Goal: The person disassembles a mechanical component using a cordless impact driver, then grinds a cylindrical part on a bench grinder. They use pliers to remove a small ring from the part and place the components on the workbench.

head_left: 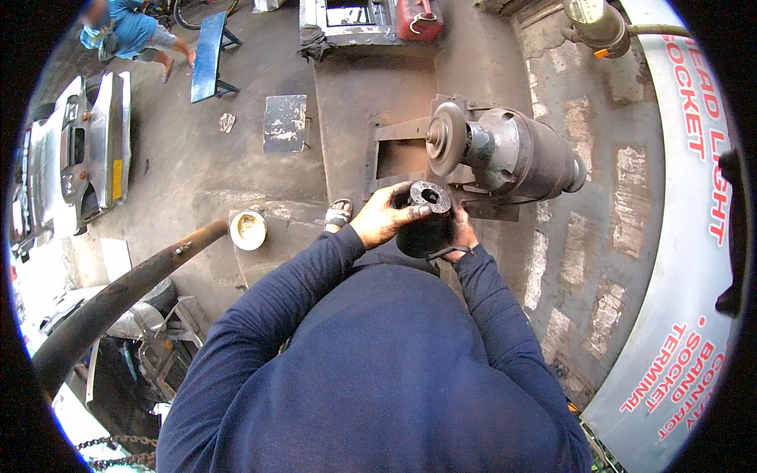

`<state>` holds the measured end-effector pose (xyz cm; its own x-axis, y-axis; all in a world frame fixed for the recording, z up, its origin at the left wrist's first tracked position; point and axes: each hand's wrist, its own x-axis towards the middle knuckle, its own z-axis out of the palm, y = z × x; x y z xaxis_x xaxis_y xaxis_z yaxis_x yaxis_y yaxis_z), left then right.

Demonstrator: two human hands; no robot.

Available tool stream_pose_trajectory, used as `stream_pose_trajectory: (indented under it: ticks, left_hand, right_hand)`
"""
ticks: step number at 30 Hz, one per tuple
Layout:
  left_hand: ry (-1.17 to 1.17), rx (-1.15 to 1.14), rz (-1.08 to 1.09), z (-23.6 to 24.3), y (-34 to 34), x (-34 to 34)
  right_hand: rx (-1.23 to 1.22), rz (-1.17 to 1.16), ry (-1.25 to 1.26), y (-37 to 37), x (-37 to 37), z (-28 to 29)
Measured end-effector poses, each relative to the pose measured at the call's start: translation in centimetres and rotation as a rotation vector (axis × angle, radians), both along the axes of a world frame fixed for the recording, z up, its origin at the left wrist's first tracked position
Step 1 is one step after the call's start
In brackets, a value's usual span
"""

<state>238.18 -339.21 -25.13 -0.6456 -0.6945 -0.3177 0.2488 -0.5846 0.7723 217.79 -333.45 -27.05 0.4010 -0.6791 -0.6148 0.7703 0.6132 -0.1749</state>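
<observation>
A black cylindrical metal part (422, 236), like a small motor housing, is held between my two hands in front of my belly. Its round grey end faces up, with a dark hole in the middle and smaller holes about the rim. My left hand (381, 216) grips it from the left, the blackened thumb lying near the top edge. From the right side my right hand (464, 236) is wrapped round it, its fingers partly hidden behind the part. Just beyond my hands stands a bench grinder (520, 154) with a round wheel (447, 139) on its left end.
A white sign panel (678, 236) with red lettering runs down the right. To the left are a slanting rusty pole (134, 276), a white bowl (248, 229), a small stool (285, 124), a blue bench (207, 59) and a silver vehicle (75, 154). A person in blue (126, 31) is far left.
</observation>
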Motion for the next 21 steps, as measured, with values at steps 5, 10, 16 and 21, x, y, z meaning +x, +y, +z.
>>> stream_pose_trajectory:
  ticks: [5,10,16,21]
  left_hand:
    - [-0.073,-0.039,0.112,-1.5,0.8,-0.9]
    - [-0.071,-0.014,0.134,-1.4,0.4,-2.7]
    - [-0.04,0.013,0.13,-0.4,-0.4,-3.1]
    - [-0.078,-0.015,0.222,-0.9,-0.6,-2.0]
  right_hand:
    - [-0.067,-0.071,0.128,1.4,1.2,3.0]
    - [-0.144,0.007,0.248,0.4,0.9,3.3]
    - [-0.103,-0.038,0.269,-0.5,0.5,2.8]
    - [-0.008,0.025,0.37,-1.2,1.1,2.0]
